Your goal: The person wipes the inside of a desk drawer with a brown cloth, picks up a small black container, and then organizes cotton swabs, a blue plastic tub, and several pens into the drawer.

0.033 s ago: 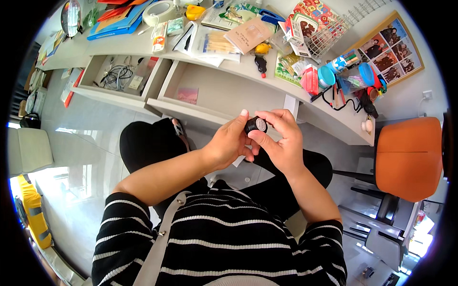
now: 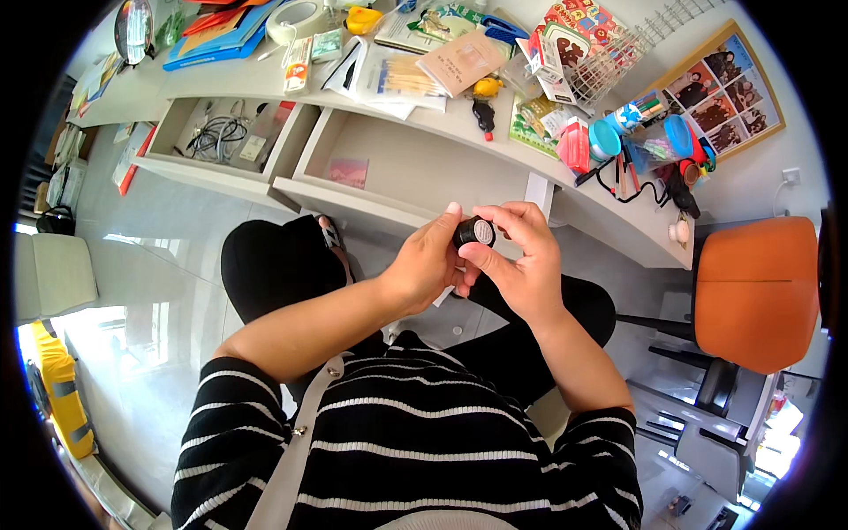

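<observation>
Two hands on one small black jar

Item 1. Fingers: the left hand [image 2: 430, 262] wraps the jar [image 2: 473, 232] from its left side, thumb up along the rim, fingers curled shut around the body. The right hand [image 2: 523, 256] closes on it from the right, thumb pressed to the jar's near edge, fingers arched over the top. Both hands grip the jar; none of the fingers are spread.

Item 2. Jar: small, round, black, with a pale disc on its upper face. Held in the air between the two hands, above the person's lap, just in front of the desk [image 2: 459, 119] edge.

Item 3. Beyond the jar, nearest first: an open drawer [image 2: 415, 177] of the desk, holding a pink card [image 2: 347, 172]. To the drawer's left, a second open drawer [image 2: 221, 141] with coiled cables.

Item 4. Desk top, beyond the jar: papers, a tape roll [image 2: 296, 18], a blue folder [image 2: 225, 40], a wire basket [image 2: 609, 66] with printed boxes, and blue-lidded tubs [image 2: 640, 141] to the jar's upper right.

Item 5. Right of the jar, well apart: an orange chair [image 2: 755, 291]. A framed photo board [image 2: 720, 88] leans beyond the tubs.

Item 6. Below the jar: black trousers and a striped black-and-white top.
</observation>
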`<act>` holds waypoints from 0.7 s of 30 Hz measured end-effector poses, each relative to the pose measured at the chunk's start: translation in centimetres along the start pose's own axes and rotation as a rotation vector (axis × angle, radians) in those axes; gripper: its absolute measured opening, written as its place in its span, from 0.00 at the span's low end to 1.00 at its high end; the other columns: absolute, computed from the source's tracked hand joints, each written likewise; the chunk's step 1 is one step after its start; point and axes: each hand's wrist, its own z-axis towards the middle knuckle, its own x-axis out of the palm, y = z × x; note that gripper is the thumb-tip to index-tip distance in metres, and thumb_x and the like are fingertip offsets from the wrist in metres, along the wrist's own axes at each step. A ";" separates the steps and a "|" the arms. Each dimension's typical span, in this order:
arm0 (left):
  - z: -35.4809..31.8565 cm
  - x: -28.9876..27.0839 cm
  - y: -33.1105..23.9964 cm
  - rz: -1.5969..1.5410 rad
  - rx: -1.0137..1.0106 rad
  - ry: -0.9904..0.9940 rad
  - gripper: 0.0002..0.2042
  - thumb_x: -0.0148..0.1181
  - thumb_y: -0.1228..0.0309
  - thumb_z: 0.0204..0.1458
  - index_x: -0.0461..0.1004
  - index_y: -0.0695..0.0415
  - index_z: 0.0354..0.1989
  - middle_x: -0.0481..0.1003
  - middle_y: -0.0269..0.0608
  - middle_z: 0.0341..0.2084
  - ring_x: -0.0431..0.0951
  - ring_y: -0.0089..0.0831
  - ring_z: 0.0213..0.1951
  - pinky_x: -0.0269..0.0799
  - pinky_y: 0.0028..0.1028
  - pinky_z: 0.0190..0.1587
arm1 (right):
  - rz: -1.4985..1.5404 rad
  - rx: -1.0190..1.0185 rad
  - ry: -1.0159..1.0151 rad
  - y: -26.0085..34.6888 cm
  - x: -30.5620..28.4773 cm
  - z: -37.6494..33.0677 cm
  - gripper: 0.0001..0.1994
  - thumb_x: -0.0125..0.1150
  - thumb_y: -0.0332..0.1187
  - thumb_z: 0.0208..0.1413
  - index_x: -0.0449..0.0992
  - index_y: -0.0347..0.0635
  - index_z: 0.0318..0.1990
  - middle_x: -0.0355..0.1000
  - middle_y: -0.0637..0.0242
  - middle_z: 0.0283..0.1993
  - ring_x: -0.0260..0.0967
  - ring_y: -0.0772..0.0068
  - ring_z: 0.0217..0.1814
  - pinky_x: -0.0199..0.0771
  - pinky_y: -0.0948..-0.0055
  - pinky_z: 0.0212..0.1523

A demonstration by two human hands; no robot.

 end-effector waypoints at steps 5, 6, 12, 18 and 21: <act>-2.1 1.2 2.3 -0.141 -0.080 -0.109 0.15 0.39 0.57 0.62 0.64 0.56 0.34 0.61 0.32 0.17 0.53 0.22 0.13 0.47 0.22 0.15 | 0.051 0.006 0.086 0.5 0.2 -3.0 0.19 0.74 0.33 0.41 0.76 0.38 0.42 0.69 0.63 0.39 0.69 0.67 0.40 0.70 0.72 0.42; -2.3 1.1 2.2 -0.159 -0.118 -0.102 0.15 0.39 0.57 0.62 0.64 0.55 0.33 0.60 0.31 0.16 0.52 0.21 0.13 0.46 0.22 0.15 | 0.021 -0.012 0.095 0.7 0.2 -3.3 0.19 0.74 0.33 0.41 0.76 0.38 0.42 0.69 0.63 0.38 0.69 0.67 0.40 0.70 0.72 0.42; -3.0 1.3 1.8 -0.094 -0.155 -0.110 0.17 0.37 0.57 0.63 0.63 0.56 0.29 0.59 0.30 0.14 0.53 0.20 0.13 0.47 0.22 0.14 | -0.106 -0.128 0.062 0.8 0.4 -4.1 0.19 0.71 0.33 0.44 0.74 0.37 0.43 0.69 0.61 0.36 0.68 0.66 0.37 0.69 0.71 0.39; -1.9 1.7 3.6 0.280 0.353 -0.246 0.18 0.36 0.57 0.66 0.65 0.59 0.33 0.64 0.34 0.16 0.60 0.19 0.14 0.55 0.22 0.15 | -0.173 -0.025 -0.082 1.6 0.7 -2.1 0.14 0.60 0.42 0.54 0.70 0.39 0.32 0.65 0.67 0.18 0.64 0.68 0.17 0.63 0.72 0.19; -1.5 2.4 4.2 0.301 0.469 -0.252 0.17 0.33 0.58 0.66 0.65 0.58 0.37 0.64 0.31 0.16 0.56 0.18 0.13 0.51 0.20 0.15 | -0.310 -0.163 -0.135 1.3 1.6 -1.1 0.14 0.59 0.39 0.54 0.64 0.42 0.25 0.63 0.68 0.13 0.61 0.66 0.12 0.60 0.71 0.15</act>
